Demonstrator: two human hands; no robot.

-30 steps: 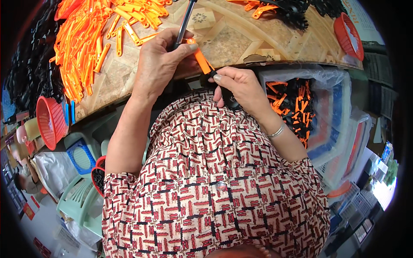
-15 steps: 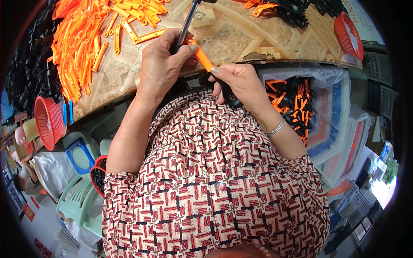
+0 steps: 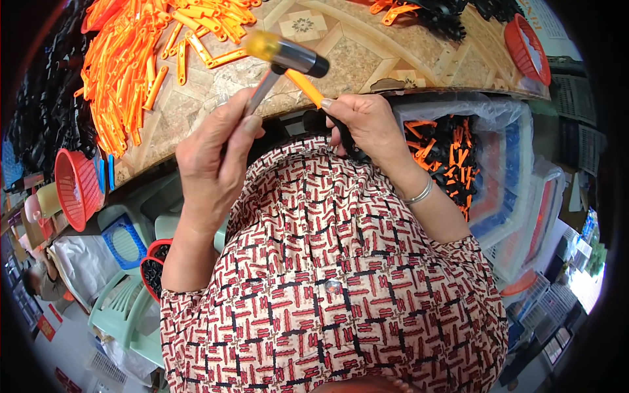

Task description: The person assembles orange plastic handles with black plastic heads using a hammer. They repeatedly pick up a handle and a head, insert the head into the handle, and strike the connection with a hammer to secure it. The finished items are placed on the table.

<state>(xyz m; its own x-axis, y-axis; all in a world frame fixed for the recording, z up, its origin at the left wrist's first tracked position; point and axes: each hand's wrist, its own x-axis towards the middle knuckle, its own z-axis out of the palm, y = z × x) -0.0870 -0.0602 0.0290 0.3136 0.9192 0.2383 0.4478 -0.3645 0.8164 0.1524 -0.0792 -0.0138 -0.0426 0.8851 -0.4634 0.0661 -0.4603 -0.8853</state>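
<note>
Tabletop [image 3: 367, 46] ahead, left hand [image 3: 217, 143] seemingly curls round a hammer [image 3: 290, 54].

Beyond the right hand [image 3: 368, 124] and far out to its right, a few large orange capital letters stand on a white sheet [image 3: 552, 31] just past a red basket [image 3: 517, 44]; only part of the lettering shows. Well out to the left of the left hand [image 3: 213, 154], and nearer the body, a red sign [image 3: 47, 327] carries a small yellowish mark, too blurred to read.
</note>
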